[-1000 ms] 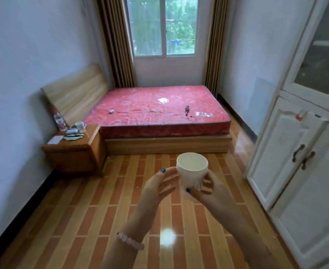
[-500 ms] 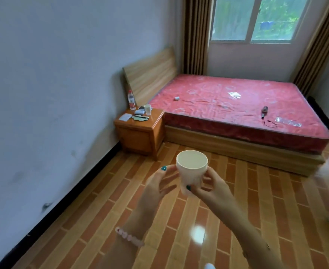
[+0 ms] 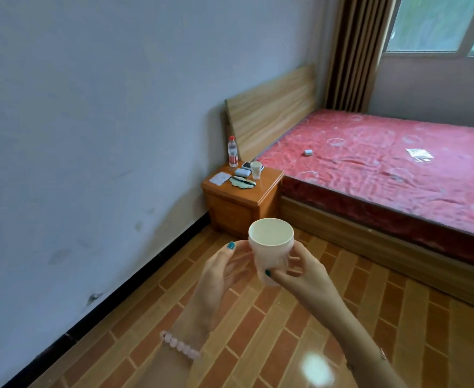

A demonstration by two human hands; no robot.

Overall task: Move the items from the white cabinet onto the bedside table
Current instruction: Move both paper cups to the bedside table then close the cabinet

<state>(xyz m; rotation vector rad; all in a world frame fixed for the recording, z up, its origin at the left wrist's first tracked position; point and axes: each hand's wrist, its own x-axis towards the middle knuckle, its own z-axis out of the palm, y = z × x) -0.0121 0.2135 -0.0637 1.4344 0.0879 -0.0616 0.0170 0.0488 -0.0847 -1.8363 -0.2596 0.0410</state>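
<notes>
Small white paper cup up in front, upright, open mouth showing, and it looks thin-walled. Squeeze too hard and it could buckle; loosen the grip and it drops to the brick-pattern tiled floor below the hands. The right hand pinches its lower wall, thumb in front, fingers wrapped behind. The left hand is half curled beside it, thumb tip touching just under the rim; whether its fingers reach the cup I cannot tell.

The orange wooden bedside table stands well beyond the hands, a little to their left. Its tabletop is crowded: clear plastic water bottle, small clear cup, flat pale items. Setting down among them risks knocking the cup or bottle over. The free strip looks nearest the hands, along the front edge.
</notes>
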